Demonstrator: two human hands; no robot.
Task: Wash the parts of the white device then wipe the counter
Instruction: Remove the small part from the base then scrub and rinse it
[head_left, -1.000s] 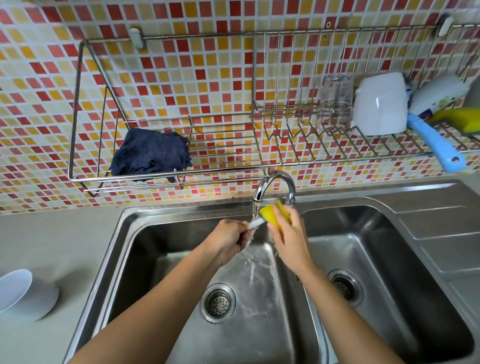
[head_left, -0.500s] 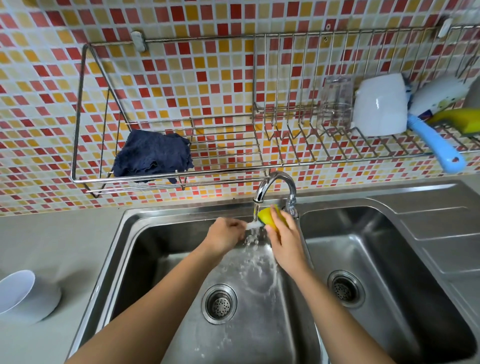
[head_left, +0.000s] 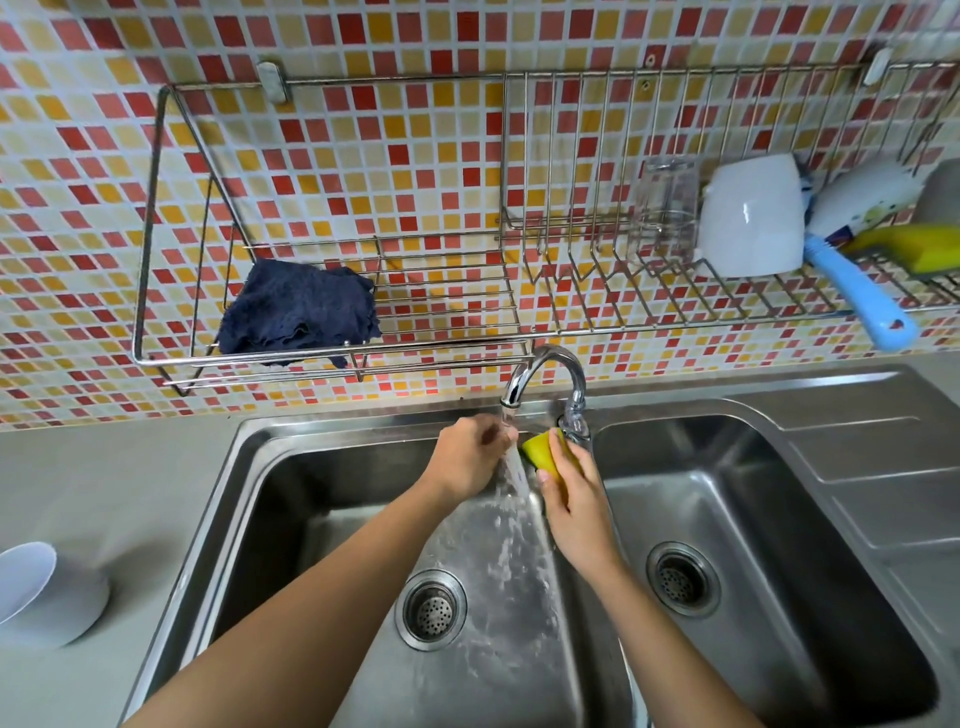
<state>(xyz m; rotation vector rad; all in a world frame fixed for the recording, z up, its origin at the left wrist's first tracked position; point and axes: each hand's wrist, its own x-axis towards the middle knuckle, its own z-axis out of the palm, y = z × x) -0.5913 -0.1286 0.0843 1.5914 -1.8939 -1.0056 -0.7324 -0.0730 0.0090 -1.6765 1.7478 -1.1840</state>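
Observation:
My left hand (head_left: 470, 457) is closed in a fist under the running tap (head_left: 545, 371), over the left sink basin (head_left: 270, 499). The small white part it grips is almost wholly hidden by the fingers and the water stream. Just right of the stream, my right hand (head_left: 576, 501) holds a yellow sponge (head_left: 539, 451) a short gap away from the left hand. A white bowl-shaped device part (head_left: 31, 592) stands on the grey counter (head_left: 104, 483) at the far left.
A dark blue cloth (head_left: 298, 312) lies in the wall-mounted wire rack (head_left: 156, 218). Further right the rack holds a glass (head_left: 665, 208), a white cup (head_left: 748, 215), a blue-handled brush (head_left: 857, 293) and another yellow sponge (head_left: 922, 247). The right basin (head_left: 779, 519) has a drainboard beside it.
Both hands moved up toward the spout. The sponge has come off the white part, which now sits hidden in my left fist under the stream.

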